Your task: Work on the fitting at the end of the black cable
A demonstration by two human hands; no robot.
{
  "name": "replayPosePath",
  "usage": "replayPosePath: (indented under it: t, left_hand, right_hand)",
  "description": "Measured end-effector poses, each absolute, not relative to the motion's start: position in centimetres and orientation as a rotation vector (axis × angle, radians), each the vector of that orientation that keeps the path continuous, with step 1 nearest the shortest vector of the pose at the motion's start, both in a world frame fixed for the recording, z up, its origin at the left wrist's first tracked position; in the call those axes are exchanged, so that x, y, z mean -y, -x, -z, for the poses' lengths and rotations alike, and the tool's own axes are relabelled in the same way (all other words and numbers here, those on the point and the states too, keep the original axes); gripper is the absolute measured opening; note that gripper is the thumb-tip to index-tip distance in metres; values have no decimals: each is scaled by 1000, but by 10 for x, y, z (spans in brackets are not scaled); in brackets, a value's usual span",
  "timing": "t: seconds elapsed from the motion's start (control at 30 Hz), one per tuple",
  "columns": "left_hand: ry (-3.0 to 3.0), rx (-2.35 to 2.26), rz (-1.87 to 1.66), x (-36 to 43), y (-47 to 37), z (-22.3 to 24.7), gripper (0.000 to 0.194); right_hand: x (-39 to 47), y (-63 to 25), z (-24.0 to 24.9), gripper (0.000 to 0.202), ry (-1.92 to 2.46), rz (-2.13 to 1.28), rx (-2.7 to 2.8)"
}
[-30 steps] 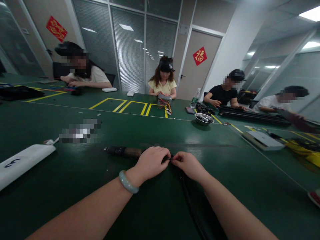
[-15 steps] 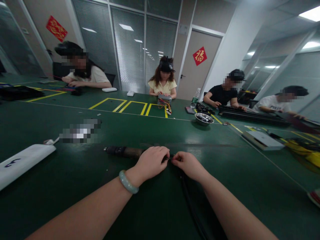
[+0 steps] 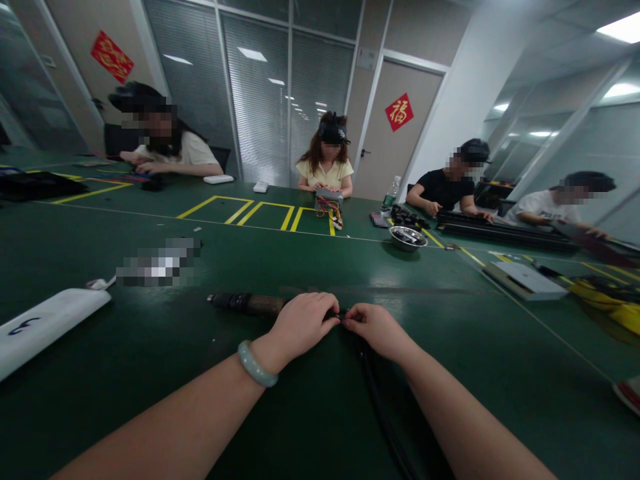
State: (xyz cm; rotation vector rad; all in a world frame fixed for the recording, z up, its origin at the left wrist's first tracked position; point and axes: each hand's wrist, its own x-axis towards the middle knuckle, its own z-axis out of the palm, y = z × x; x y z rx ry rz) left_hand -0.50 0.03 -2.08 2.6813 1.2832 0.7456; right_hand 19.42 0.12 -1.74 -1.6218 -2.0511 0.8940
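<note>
My left hand (image 3: 306, 325), with a pale green bangle at the wrist, has its fingers closed at the right end of a dark rod-shaped tool (image 3: 250, 303) lying on the green table (image 3: 280, 427). Close beside it, my right hand (image 3: 376, 328) pinches at nearly the same spot. Whatever lies between the fingertips is small and dark, too small to make out. A black cable (image 3: 377, 393) runs from under my right hand toward the table's near edge.
A white case (image 3: 50, 327) lies at the left, near a blurred-out object (image 3: 160, 263). Beyond my hands stands a metal bowl (image 3: 409, 239) with small parts. At the right are a flat grey box (image 3: 525, 280) and yellow material (image 3: 607, 303). Several people sit across the table.
My left thumb has shifted slightly and its tip is now nearer my right fingertips. Otherwise both hands stay in place.
</note>
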Motion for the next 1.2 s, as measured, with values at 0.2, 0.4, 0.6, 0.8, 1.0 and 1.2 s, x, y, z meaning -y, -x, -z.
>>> replayPosePath:
  t: [0.2,0.4,0.6,0.8,1.0,1.2]
  left_hand:
    - [-2695,-1241,-743,1,5,19,8]
    - [-2680,-1244,-778,2,4,20,10]
    - [-2675,-1247,-773,3,4,18,9]
    - [-2669,-1267,-761,4,4,15,11]
    - [-2681,-1264,-766,3,5,18,11]
    - [-2675,-1256,-774,3,5,17,10]
  right_hand:
    - [-2,-196,19,15,1612,-902,2063]
    - [-4,-197,22,15,1597,-887,2081]
    - [-2,-196,20,16,1602,-906,2060]
    - [-1,-196,18,15,1603,-893,2074]
    - [-1,-195,17,14,1611,-863,2073]
    - [-2,-195,20,14,1597,-879,2066]
